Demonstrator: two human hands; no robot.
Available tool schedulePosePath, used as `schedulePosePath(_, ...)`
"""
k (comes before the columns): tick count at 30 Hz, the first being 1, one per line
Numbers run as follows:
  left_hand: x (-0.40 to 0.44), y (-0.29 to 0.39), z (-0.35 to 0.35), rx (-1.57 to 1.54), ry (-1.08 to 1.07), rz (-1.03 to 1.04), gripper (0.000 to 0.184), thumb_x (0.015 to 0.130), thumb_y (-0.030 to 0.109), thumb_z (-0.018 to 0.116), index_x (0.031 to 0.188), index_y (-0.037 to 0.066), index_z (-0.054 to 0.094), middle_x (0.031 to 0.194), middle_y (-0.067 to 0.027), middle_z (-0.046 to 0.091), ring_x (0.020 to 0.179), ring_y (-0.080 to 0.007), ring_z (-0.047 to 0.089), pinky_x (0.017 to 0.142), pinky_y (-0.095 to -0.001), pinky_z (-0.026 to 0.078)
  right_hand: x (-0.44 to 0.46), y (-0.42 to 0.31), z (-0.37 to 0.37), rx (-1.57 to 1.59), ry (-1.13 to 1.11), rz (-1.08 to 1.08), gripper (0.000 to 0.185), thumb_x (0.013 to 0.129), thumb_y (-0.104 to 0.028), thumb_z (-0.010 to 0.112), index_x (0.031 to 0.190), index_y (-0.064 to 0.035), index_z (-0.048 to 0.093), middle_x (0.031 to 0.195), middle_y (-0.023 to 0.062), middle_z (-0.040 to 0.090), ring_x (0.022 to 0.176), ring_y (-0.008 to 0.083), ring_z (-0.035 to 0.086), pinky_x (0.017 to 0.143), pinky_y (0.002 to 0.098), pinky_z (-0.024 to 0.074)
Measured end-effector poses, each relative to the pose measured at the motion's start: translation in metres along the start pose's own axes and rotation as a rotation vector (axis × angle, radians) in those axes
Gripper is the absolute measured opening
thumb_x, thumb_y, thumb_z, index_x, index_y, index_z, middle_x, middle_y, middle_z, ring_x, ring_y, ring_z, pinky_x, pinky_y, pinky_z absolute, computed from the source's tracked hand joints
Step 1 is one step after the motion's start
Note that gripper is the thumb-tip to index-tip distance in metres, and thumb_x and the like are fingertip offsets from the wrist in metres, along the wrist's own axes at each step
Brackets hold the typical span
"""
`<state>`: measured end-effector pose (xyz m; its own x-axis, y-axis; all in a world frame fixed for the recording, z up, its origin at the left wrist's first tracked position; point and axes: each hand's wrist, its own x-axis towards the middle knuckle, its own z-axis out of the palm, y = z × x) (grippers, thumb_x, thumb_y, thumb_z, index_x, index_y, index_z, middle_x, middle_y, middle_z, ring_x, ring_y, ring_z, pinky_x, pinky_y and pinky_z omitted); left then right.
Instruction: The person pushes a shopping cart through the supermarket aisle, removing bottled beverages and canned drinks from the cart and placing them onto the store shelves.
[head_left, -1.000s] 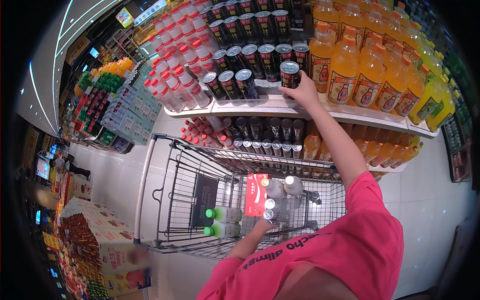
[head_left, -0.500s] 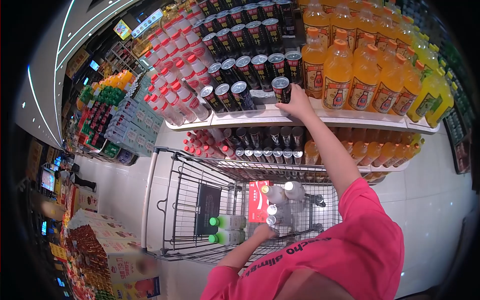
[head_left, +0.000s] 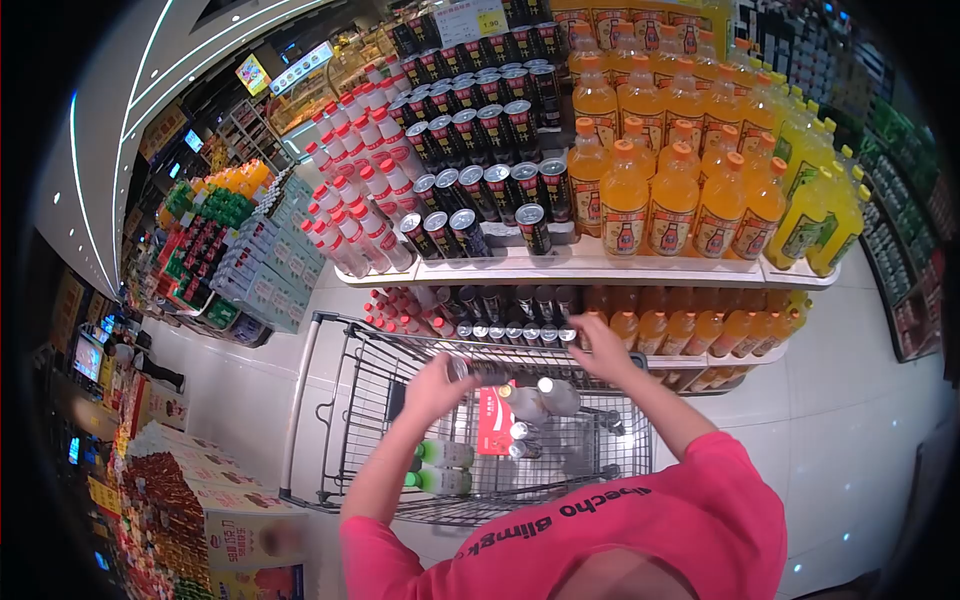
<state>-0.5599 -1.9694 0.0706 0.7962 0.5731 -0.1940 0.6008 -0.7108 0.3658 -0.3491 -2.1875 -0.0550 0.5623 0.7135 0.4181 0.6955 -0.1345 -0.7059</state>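
My left hand (head_left: 432, 390) is closed round a dark can (head_left: 486, 373), held sideways over the shopping cart (head_left: 333, 400). Over the cart's far rim, my right hand (head_left: 600, 352) has its fingers apart and nothing in them. Inside the cart are a red box (head_left: 493, 425), two white-capped or yellow-capped pale bottles (head_left: 560, 398), two small silver-topped cans (head_left: 524, 442) and green-capped bottles (head_left: 445, 453). On the shelf's front edge a black can (head_left: 534, 232) stands upright, beside the rows of black cans (head_left: 467, 235).
Orange drink bottles (head_left: 668, 220) and yellow ones (head_left: 804, 225) fill the shelf (head_left: 600, 269) on the right, red-capped bottles (head_left: 380, 237) the left. Stacked boxes (head_left: 240, 510) stand at lower left. A lower shelf holds more drinks behind the cart.
My right hand has let go of the black can on the shelf and moved down to the cart. My left hand has risen from the cart's near side and now holds a dark can.
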Motion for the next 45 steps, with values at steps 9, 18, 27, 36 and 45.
schedulePosePath(9, 0.121, 0.090, -0.076, -0.071, 0.442, 0.092, 0.058, 0.072, 0.046, 0.065, 0.103, 0.000, 0.051, 0.098, -0.0225, 0.064, 0.095, -0.0379, 0.061, 0.081, -0.0448, 0.047, -0.315, -0.012, -0.077, 0.048, 0.142, 0.673, 0.016, 0.079, -0.002, 0.059, 0.094, -0.0024, 0.065, 0.086, 0.0119, 0.063, 0.073, 0.0213, 0.063, 0.067, 0.0291, 0.0512)
schedulePosePath(18, 0.202, 0.133, -0.042, 0.011, 0.373, 0.008, 0.058, 0.073, 0.044, 0.063, 0.110, 0.001, 0.050, 0.110, -0.0166, 0.063, 0.100, -0.0318, 0.062, 0.084, -0.0427, 0.049, -0.534, -0.032, -0.144, 0.219, 0.637, 1.181, 0.015, 0.084, -0.004, 0.059, 0.097, 0.0018, 0.063, 0.074, 0.0079, 0.063, 0.070, 0.0130, 0.061, 0.065, 0.0256, 0.0491)
schedulePosePath(27, 0.219, 0.134, -0.025, -0.004, 0.252, -0.096, 0.071, 0.076, 0.054, 0.063, 0.120, 0.002, 0.047, 0.116, -0.0184, 0.061, 0.107, -0.0331, 0.059, 0.086, -0.0448, 0.048, -0.582, -0.068, -0.108, 0.143, 0.576, 1.420, 0.019, 0.084, -0.003, 0.058, 0.101, 0.0026, 0.061, 0.077, 0.0084, 0.064, 0.072, 0.0138, 0.061, 0.066, 0.0260, 0.0495)
schedulePosePath(36, 0.236, 0.124, -0.003, -0.137, 0.235, -0.142, 0.053, 0.090, 0.044, 0.049, 0.123, 0.002, 0.050, 0.118, -0.0181, 0.060, 0.111, -0.0311, 0.058, 0.091, -0.0428, 0.046, -0.563, -0.063, -0.092, 0.139, 0.567, 1.401, 0.021, 0.083, -0.003, 0.058, 0.104, 0.0029, 0.059, 0.078, 0.0086, 0.064, 0.073, 0.0143, 0.062, 0.066, 0.0260, 0.0497)
schedulePosePath(45, 0.158, 0.075, 0.017, -0.477, 0.594, 0.272, 0.042, 0.086, 0.030, 0.056, 0.120, 0.006, 0.052, 0.092, -0.0130, 0.064, 0.085, -0.0307, 0.062, 0.075, -0.0408, 0.047, -0.546, -0.054, -0.098, 0.114, 0.511, 1.362, 0.023, 0.083, -0.003, 0.058, 0.106, 0.0032, 0.058, 0.080, 0.0088, 0.064, 0.074, 0.0147, 0.062, 0.067, 0.0261, 0.0499)
